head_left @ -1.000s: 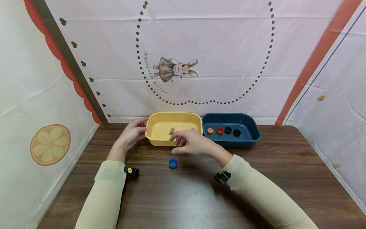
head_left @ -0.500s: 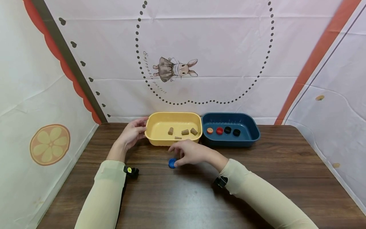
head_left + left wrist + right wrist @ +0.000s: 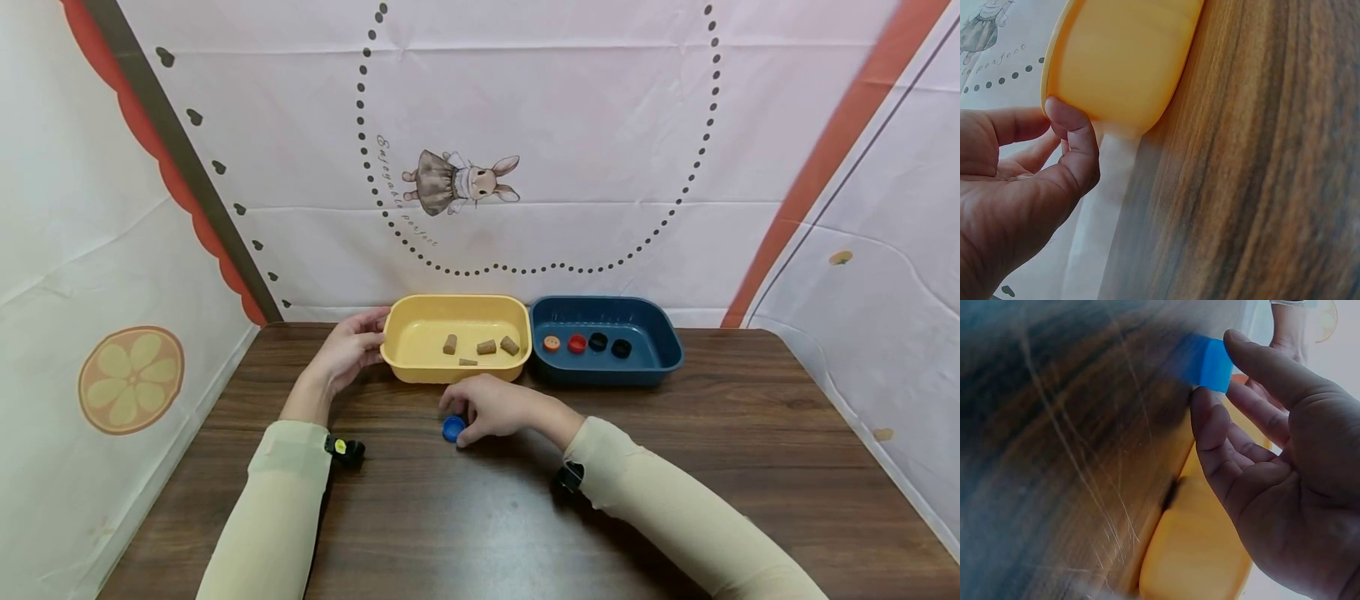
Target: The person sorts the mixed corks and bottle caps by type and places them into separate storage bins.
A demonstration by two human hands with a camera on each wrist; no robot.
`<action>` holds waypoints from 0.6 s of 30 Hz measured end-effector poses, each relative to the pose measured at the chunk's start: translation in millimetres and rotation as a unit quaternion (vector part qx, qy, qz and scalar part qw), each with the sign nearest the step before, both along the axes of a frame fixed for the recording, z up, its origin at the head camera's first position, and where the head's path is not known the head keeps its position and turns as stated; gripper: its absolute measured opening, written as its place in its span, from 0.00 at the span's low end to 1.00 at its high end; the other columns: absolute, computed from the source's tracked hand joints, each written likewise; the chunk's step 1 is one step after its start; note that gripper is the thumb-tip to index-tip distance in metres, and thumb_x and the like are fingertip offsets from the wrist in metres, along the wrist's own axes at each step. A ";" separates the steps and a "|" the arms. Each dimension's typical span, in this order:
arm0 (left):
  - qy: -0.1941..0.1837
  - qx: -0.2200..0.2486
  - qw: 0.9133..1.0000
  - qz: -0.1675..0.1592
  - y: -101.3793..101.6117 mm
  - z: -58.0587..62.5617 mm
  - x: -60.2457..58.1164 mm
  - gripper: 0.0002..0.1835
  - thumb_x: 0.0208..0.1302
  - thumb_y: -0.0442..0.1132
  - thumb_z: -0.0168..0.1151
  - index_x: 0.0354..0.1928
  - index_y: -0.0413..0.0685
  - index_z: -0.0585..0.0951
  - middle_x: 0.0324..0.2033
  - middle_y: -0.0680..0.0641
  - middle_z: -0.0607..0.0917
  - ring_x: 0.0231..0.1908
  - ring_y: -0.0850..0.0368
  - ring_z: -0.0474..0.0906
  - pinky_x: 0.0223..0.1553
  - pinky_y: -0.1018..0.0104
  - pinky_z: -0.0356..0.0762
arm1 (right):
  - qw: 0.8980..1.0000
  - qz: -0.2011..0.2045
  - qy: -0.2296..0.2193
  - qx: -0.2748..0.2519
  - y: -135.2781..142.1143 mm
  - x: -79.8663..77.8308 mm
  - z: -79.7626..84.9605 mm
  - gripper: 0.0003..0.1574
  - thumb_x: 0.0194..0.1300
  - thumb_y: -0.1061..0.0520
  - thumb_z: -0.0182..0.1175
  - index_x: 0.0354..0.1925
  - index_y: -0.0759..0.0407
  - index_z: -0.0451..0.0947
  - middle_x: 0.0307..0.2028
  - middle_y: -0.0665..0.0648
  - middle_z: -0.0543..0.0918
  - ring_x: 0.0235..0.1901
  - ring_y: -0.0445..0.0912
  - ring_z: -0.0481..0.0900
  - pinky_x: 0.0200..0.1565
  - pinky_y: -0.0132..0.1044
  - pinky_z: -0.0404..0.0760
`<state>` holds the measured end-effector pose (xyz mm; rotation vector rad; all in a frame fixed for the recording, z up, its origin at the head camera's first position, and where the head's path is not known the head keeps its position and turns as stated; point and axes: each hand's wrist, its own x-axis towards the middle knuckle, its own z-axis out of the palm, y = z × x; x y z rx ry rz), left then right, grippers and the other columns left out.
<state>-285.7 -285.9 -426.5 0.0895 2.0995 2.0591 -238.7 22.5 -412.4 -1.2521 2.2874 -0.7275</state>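
Note:
My right hand (image 3: 491,407) is low over the table, thumb and fingertips on either side of a blue bottle cap (image 3: 453,429). In the right wrist view the blue bottle cap (image 3: 1215,364) sits between the thumb tip and a bent finger, pinched at its edges. At the left end of a yellow tray (image 3: 457,372), my left hand (image 3: 349,348) holds the rim. The left wrist view shows thumb and fingers of this hand (image 3: 1029,169) pinching the edge of the yellow tray (image 3: 1122,62). Several corks (image 3: 487,347) lie inside that tray.
A dark blue tray (image 3: 615,377) stands against the yellow one's right side. Inside are an orange cap (image 3: 551,343), a red cap (image 3: 577,343) and two black caps (image 3: 621,348). A printed cloth (image 3: 600,150) rises behind the wooden table (image 3: 450,517).
My right hand has moved down from the yellow tray's front to the blue bottle cap, closing thumb and fingers around it. The corks came into view. The left hand stays put.

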 end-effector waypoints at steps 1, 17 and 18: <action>0.000 0.000 1.000 0.000 0.0 0.2 0.2 0.32 0.81 0.28 0.51 0.83 0.42 0.60 0.68 0.31 0.68 0.53 0.44 0.79 0.49 0.62 0.86 | 1.000 0.004 0.001 -0.001 -0.4 -1.0 -1.5 0.29 0.63 0.55 0.80 0.59 0.56 0.82 0.44 0.51 0.84 0.36 0.40 0.81 0.43 0.34 0.82; -0.001 -0.002 1.000 0.003 -0.3 0.0 0.2 0.32 0.81 0.27 0.50 0.83 0.42 0.60 0.67 0.31 0.68 0.54 0.42 0.78 0.45 0.65 0.86 | 1.000 -0.001 0.001 0.008 -3.6 2.1 -4.8 0.17 0.64 0.55 0.78 0.50 0.53 0.84 0.39 0.49 0.84 0.36 0.37 0.80 0.41 0.31 0.81; -0.001 -0.002 1.000 0.002 -0.5 0.0 0.3 0.32 0.81 0.27 0.50 0.83 0.42 0.60 0.67 0.31 0.68 0.54 0.42 0.78 0.46 0.65 0.86 | 1.000 -0.002 0.003 0.009 -3.4 2.7 -4.7 0.17 0.65 0.55 0.78 0.50 0.53 0.84 0.39 0.49 0.84 0.36 0.37 0.80 0.41 0.31 0.81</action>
